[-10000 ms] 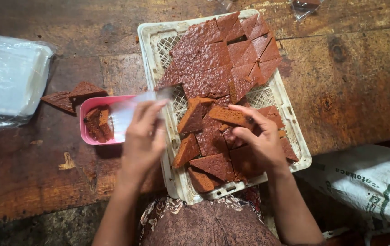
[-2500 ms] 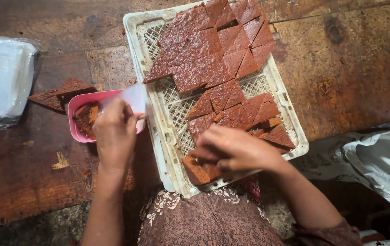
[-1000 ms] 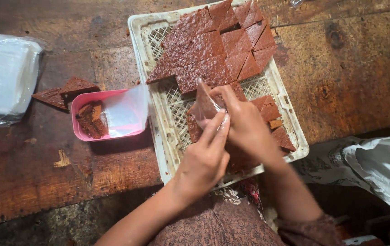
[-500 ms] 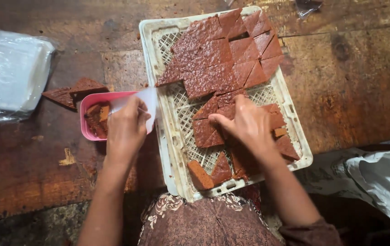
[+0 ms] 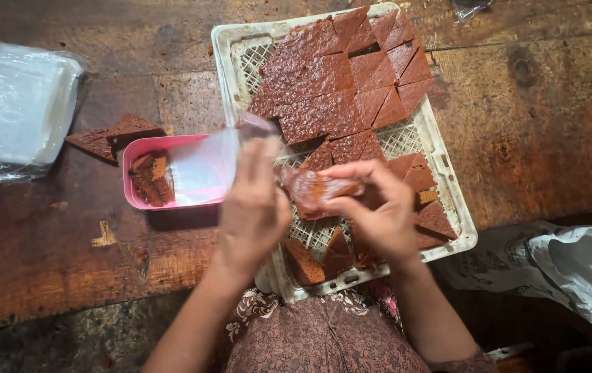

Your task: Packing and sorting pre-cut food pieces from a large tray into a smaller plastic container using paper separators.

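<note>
Patterned brown cloth covers the person's lap at the bottom edge of the view. Just above it, the right hand is closed around a brown cake piece, which seems wrapped in thin clear film, held over the near half of the white plastic crate. The left hand pinches a clear plastic sheet between its fingers, just beside the right hand. That sheet lies over a pink tray holding a few dark cake bits, left of the crate on the wooden table. Farther up, the crate holds many flat cut cake slabs set edge to edge. Two loose wedges lie by the tray. A stack of clear plastic sits at far left.
</note>
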